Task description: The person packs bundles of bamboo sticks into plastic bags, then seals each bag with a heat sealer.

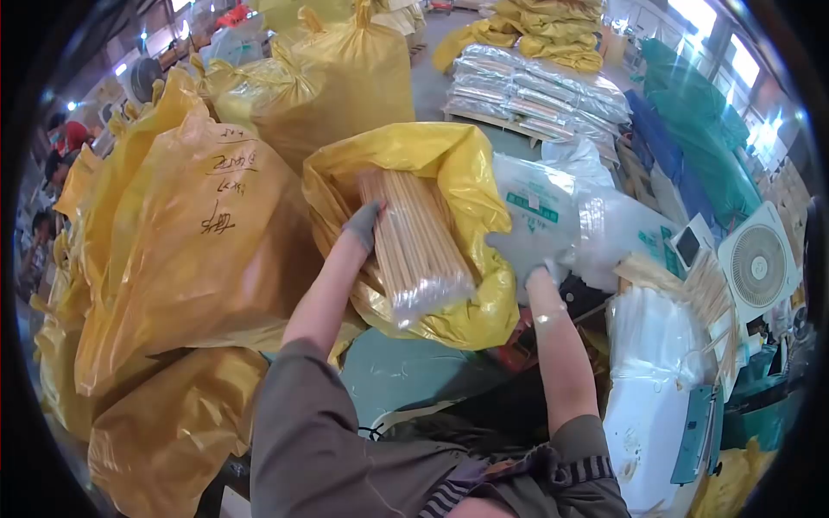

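A clear plastic pack of long, thin wooden sticks [419, 242] lies slanted in the mouth of an open yellow plastic bag [479, 164]. My left hand [363, 226], in a grey glove, grips the pack's left edge. On the opposite side, my gloved right hand [521, 252] is at the bag's right rim, its fingers stretched out towards the yellow plastic. Part of that hand blends with the pale plastic behind it, so contact with the rim is hard to make out. The lower part of the bag's contents is hidden.
Big filled yellow sacks [207, 216] crowd the left, one with black handwriting. White printed plastic packages [553, 203] lie right of the open bag. A white fan [758, 266] and loose sticks [691, 289] are further right. Behind stands a pallet of wrapped bundles [535, 91].
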The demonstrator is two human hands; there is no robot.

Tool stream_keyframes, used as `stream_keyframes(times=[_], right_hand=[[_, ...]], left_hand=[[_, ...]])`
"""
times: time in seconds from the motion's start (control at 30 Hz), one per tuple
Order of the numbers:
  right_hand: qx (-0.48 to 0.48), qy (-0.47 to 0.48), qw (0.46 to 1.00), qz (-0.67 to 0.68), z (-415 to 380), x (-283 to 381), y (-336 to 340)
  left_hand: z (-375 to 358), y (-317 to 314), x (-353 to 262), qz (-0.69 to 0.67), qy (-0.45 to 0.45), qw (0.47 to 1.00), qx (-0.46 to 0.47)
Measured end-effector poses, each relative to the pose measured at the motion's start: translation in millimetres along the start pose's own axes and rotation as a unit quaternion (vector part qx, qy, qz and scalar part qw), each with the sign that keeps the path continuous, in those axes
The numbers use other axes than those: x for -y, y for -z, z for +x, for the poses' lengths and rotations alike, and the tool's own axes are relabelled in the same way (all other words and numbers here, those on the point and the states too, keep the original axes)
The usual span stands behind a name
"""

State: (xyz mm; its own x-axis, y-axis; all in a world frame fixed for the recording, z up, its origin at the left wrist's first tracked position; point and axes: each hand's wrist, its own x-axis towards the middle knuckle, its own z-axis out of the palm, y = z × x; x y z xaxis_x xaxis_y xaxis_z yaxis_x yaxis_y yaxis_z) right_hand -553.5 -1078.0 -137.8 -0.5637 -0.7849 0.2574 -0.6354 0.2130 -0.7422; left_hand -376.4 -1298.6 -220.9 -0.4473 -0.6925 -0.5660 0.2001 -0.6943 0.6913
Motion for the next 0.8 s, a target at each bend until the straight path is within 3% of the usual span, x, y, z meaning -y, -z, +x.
stream_keyframes(times=[0.07,0.1,0.13,0.2,0.23,0.3,0.37,0.4,0.47,0.53,0.6,0.67,0.7,0.77,0.8], right_hand=[[0.045,0.022,0.989,0.136,26,-38,7],[0.060,-0.031,0.949,0.307,25,-12,23],[0.066,-0.085,0.876,0.471,25,14,37],[0.073,-0.021,0.902,0.424,59,-37,46],[0.083,-0.189,0.802,0.561,71,-40,51],[0.107,-0.258,0.773,0.569,66,-17,61],[0.105,-0.181,0.814,0.542,55,-14,50],[0.102,-0.195,0.803,0.553,43,-6,51],[0.100,-0.217,0.785,0.572,20,13,60],[0.112,-0.188,0.783,0.583,34,4,72],[0.124,-0.162,0.769,0.606,49,-32,82],[0.139,-0.144,0.755,0.625,52,-41,71],[0.141,-0.138,0.750,0.632,46,-36,64],[0.095,-0.149,0.770,0.613,17,-5,65],[0.059,-0.167,0.787,0.591,4,7,66]], left_hand=[[36,-15,-6,0.016,-0.015,1.000,-0.017],[45,-21,-4,0.025,-0.020,0.999,-0.027],[50,-25,-6,0.037,-0.026,0.998,-0.031],[42,-23,-5,0.081,-0.028,0.996,-0.034],[31,-15,-7,0.121,-0.022,0.992,-0.037],[12,4,-24,0.214,-0.001,0.976,-0.040],[-5,26,-41,0.327,0.027,0.944,-0.048],[-13,34,-48,0.386,0.038,0.920,-0.053],[-27,44,-62,0.527,0.035,0.847,-0.066],[-46,39,-76,0.689,-0.017,0.719,-0.087],[-82,22,-84,0.804,-0.199,0.540,-0.154],[-119,7,-85,0.775,-0.414,0.420,-0.228],[-128,4,-87,0.769,-0.415,0.413,-0.258],[-92,42,-90,0.673,-0.194,0.675,-0.233],[-74,52,-83,0.558,-0.093,0.797,-0.213]])
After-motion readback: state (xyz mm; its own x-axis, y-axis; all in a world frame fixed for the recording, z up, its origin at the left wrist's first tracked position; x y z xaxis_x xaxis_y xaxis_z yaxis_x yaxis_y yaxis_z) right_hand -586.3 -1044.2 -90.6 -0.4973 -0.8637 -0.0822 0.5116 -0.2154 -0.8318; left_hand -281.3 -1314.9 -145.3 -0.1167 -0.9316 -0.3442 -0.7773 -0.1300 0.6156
